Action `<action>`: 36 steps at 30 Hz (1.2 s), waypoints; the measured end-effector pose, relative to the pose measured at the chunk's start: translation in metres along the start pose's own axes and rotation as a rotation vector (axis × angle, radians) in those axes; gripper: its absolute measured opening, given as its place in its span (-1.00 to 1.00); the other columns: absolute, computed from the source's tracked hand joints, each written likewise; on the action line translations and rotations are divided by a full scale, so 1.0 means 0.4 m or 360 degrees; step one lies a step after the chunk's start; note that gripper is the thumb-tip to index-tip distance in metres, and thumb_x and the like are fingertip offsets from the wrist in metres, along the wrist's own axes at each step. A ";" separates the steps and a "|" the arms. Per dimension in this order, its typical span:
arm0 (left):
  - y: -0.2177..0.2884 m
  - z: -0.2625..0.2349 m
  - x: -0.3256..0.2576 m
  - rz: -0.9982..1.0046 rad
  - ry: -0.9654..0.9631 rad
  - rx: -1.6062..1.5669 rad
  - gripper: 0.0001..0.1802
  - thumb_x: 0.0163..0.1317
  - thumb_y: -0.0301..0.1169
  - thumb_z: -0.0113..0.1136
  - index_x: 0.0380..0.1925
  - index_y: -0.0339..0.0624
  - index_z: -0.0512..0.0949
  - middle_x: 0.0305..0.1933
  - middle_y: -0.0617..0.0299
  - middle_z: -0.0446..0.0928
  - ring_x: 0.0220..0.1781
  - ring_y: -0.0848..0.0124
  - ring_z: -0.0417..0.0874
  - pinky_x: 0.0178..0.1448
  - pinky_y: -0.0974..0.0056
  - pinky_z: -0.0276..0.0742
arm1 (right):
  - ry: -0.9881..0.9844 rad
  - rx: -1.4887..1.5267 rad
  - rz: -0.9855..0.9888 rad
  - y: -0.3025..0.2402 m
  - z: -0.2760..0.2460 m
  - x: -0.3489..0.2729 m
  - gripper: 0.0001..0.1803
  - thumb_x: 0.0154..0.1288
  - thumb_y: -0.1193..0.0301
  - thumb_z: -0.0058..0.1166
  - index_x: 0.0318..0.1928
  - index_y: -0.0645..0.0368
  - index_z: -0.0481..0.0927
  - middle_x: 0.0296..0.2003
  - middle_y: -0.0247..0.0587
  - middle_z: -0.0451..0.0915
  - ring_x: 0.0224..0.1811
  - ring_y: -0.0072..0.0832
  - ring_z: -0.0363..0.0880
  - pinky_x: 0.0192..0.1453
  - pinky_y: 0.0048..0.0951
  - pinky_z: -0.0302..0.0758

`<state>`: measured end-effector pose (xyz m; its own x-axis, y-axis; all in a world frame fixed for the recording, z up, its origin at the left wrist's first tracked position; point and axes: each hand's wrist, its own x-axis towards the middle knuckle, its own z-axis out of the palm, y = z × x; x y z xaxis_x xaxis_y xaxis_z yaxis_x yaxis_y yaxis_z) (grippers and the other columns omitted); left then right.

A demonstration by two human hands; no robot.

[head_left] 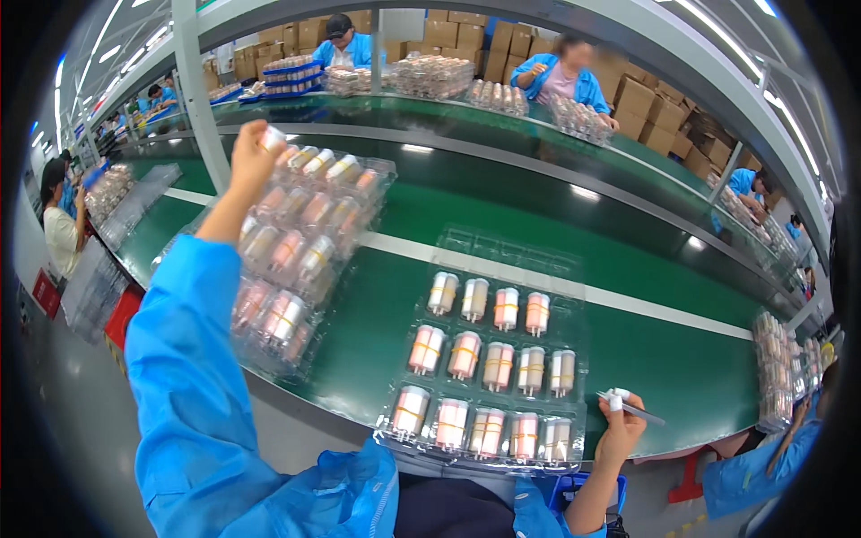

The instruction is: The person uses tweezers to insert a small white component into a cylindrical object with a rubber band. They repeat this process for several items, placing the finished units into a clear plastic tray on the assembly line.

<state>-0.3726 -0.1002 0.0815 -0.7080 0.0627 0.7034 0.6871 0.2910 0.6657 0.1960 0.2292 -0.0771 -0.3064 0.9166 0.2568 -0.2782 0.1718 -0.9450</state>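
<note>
My left hand [254, 160] is raised at the far end of a stack of clear plastic trays [309, 291], its fingers curled closed. A white piece [273, 137] shows at its fingertips; I cannot tell whether it is a finger cover or a held part. In front of me lies a clear compartment tray [448, 235] with three rows of small pink, white and beige cylinders [464, 354], banded in yellow, with short prongs. The row of compartments farthest from me holds none. Beside its right edge, my right hand [619, 435], with white-wrapped fingertips, grips slim metal tweezers [644, 413].
The green conveyor belt [664, 359] has a white stripe [628, 308] along it. A metal post [199, 99] rises behind the stack. More filled trays [776, 372] stand at right. Across the line, people in blue work near more trays [435, 78] and cardboard boxes [659, 112].
</note>
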 end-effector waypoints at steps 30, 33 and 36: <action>0.582 0.046 -0.899 -0.0874 -0.1444 -0.1738 -0.44 0.27 -0.48 0.12 0.24 -0.40 0.25 0.15 0.04 0.39 0.19 0.36 0.43 0.25 0.29 0.33 | -0.1110 0.0228 -0.0334 -0.235 0.262 -0.152 -0.76 -0.11 0.62 0.34 -0.31 0.31 0.69 -0.34 0.01 0.67 -0.29 -0.28 0.68 -0.24 -0.41 0.60; 0.577 0.045 -0.900 -0.0897 -0.1489 -0.1775 -0.41 0.30 -0.37 0.12 0.24 -0.44 0.21 0.14 0.00 0.41 0.19 0.33 0.44 0.23 0.25 0.38 | -0.1178 0.0148 -0.0361 -0.240 0.269 -0.148 -0.76 -0.10 0.62 0.34 -0.31 0.30 0.70 -0.35 -0.01 0.67 -0.30 -0.31 0.69 -0.24 -0.43 0.60; 0.573 0.042 -0.895 -0.0895 -0.1546 -0.1768 -0.43 0.29 -0.37 0.13 0.22 -0.45 0.24 0.15 0.01 0.41 0.18 0.34 0.44 0.23 0.27 0.38 | -0.1199 0.0115 -0.0330 -0.244 0.273 -0.151 -0.76 -0.10 0.62 0.33 -0.30 0.30 0.70 -0.34 -0.02 0.68 -0.30 -0.32 0.69 -0.23 -0.44 0.60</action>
<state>0.0357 -0.0398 -0.0218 -0.4336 0.8825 0.1823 -0.2260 -0.3024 0.9260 0.1421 0.1176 0.0217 -0.7694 0.3720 0.5192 -0.4481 0.2649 -0.8538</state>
